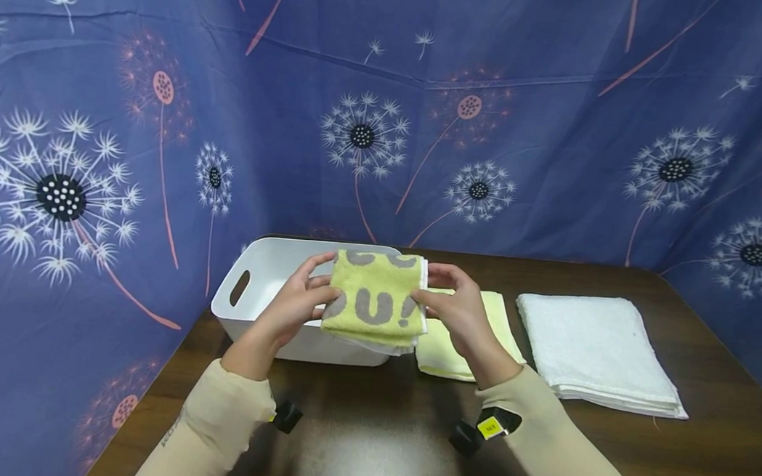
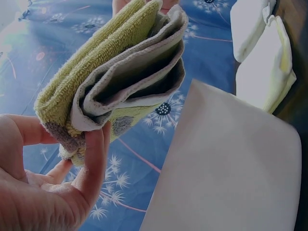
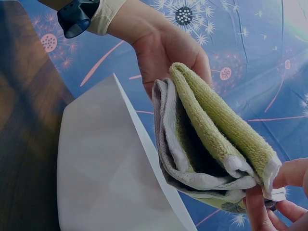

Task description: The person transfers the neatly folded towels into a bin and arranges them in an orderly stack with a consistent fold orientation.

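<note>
A folded yellow-green towel [image 1: 374, 296] with grey letter-like shapes is held up between both hands, in front of a white plastic bin [image 1: 251, 325]. My left hand [image 1: 290, 302] pinches its left edge, thumb on the near face and fingers behind. On the opposite edge my right hand [image 1: 458, 308] grips it the same way. Several folded layers with white hems show along the towel's edge [image 2: 130, 72] in the left wrist view. The right wrist view shows its layers [image 3: 211, 139] spread slightly apart, with right fingers [image 3: 260, 209] at one corner.
Right of the bin lies a folded pale yellow towel [image 1: 446, 355], partly behind the right hand. Farther right is a stack of folded white towels [image 1: 600, 350]. All rest on a dark wooden table [image 1: 368, 441]. A blue dandelion-print cloth [image 1: 555, 168] hangs around the back and sides.
</note>
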Tool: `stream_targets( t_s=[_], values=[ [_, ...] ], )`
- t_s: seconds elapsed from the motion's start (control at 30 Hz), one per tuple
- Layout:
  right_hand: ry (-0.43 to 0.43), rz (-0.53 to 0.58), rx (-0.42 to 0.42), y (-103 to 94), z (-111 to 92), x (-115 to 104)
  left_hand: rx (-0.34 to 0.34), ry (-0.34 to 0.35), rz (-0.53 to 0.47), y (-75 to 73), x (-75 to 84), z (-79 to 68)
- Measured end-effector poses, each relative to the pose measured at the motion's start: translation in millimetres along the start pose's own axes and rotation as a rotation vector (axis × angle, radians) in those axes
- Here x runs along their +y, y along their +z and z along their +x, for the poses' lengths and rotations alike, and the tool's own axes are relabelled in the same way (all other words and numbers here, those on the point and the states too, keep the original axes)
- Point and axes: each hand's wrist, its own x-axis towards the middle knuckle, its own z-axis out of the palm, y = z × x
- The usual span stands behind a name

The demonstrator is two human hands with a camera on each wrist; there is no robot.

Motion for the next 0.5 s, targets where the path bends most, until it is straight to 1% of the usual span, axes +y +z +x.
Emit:
stream_targets(
  t_s=[0.27, 0.5],
  values=[
    [0.018, -0.004, 0.002, 6.7, 5.0, -2.1, 0.005, -0.016, 0.030, -5.4, 6.3, 2.2],
    [0.028, 0.002, 0.001, 11.5, 9.0, -2.8, 0.006, -0.018, 0.043, -11.0, 8.4, 3.4]
  ],
)
